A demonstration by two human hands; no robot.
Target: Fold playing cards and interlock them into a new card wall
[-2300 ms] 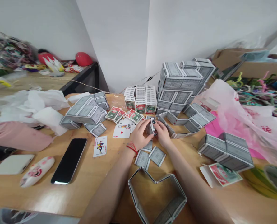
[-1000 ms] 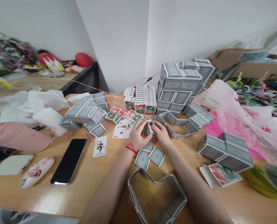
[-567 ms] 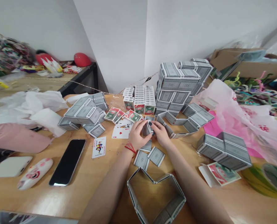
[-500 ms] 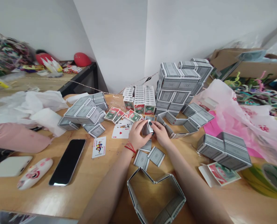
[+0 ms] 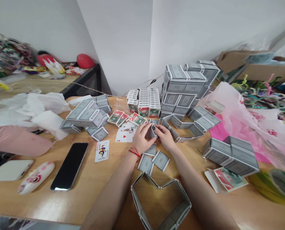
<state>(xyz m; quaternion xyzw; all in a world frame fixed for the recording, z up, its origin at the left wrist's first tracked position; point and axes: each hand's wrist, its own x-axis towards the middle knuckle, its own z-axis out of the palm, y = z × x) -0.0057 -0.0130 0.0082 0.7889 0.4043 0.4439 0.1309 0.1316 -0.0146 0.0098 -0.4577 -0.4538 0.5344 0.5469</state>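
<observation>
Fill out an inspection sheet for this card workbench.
Surface: wooden table, glossy, crowded with cards.
Job's things: packet of cards between both hands; two face-down cards and heart-shaped card frame nearer the person.
Clutter: phone, joker card, white plastic, pink bag, card blocks, boxed decks.
Hands: left hand and right hand both closed on the packet.
Cables: thin cord along the back edge; kind unclear.
Surroundings: white walls, side table at left, cardboard box at right.

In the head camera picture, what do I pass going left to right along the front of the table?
flat white box → white and pink case → black phone → joker card → left hand → held cards → right hand → grey card block
</observation>
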